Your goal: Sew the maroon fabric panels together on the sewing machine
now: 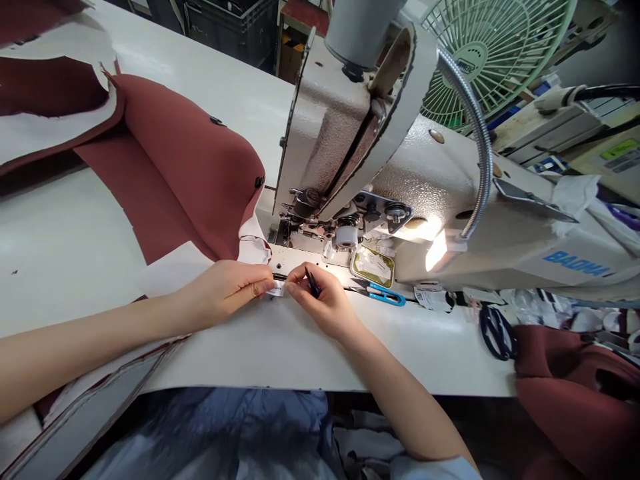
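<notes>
Between my two hands, just in front of the sewing machine point(350, 133), is a small white label point(278, 288) with dark print. My left hand point(240, 290) pinches its left end. The fingertips of my right hand point(320, 297) grip its right end, and a dark pointed tool point(313, 283) sticks up between the fingers of that hand. A reddish-brown padded piece point(185, 153) with white backing lies on the table left of the machine, behind my left hand. Blue thread snips point(385, 294) rest to the right of my right hand.
A small tin point(373, 267) stands by the machine base under a lit lamp point(437, 251). Dark-handled scissors point(498, 333) and more reddish-brown pieces point(575, 393) are at the right. A green fan point(470, 60) is behind. Grey-edged fabric point(100, 400) hangs at the front left table edge point(225, 387).
</notes>
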### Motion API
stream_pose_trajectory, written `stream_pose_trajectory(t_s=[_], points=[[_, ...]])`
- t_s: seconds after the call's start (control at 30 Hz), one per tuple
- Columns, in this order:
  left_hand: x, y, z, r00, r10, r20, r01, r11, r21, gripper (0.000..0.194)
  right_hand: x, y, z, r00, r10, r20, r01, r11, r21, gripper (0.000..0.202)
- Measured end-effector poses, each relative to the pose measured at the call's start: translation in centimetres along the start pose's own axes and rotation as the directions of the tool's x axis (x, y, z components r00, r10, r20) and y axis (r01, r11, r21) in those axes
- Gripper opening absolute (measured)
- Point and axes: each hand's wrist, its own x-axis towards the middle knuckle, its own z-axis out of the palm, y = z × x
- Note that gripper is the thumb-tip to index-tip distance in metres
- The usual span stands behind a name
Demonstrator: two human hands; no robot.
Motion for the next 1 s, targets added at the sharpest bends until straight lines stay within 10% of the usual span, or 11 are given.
stream_pose_trajectory(t_s=[0.63, 0.83, 1.0], points=[[0.0, 0.4, -3.5, 0.998, -0.052, 0.041, 0.046, 0.989, 0.141, 0.023, 1.0, -0.9, 2.1, 0.994, -0.002, -0.106, -0.019, 0.980, -0.196, 0.012], [-1.0, -2.7, -6.1, 0.985, -0.112, -0.128, 0.131, 0.980, 0.153, 0.034, 2.2, -1.3, 2.6, 0.984, 0.139, -0.113, -0.176, 0.858, -0.483, 0.012], [-2.3, -4.9, -5.9, 0.992, -0.043, -0.122, 0.058, 0.991, 0.124, 0.039, 4.9, -1.3, 4.6, 0.983, 0.175, -0.054, -0.181, 0.895, -0.408, 0.024]])
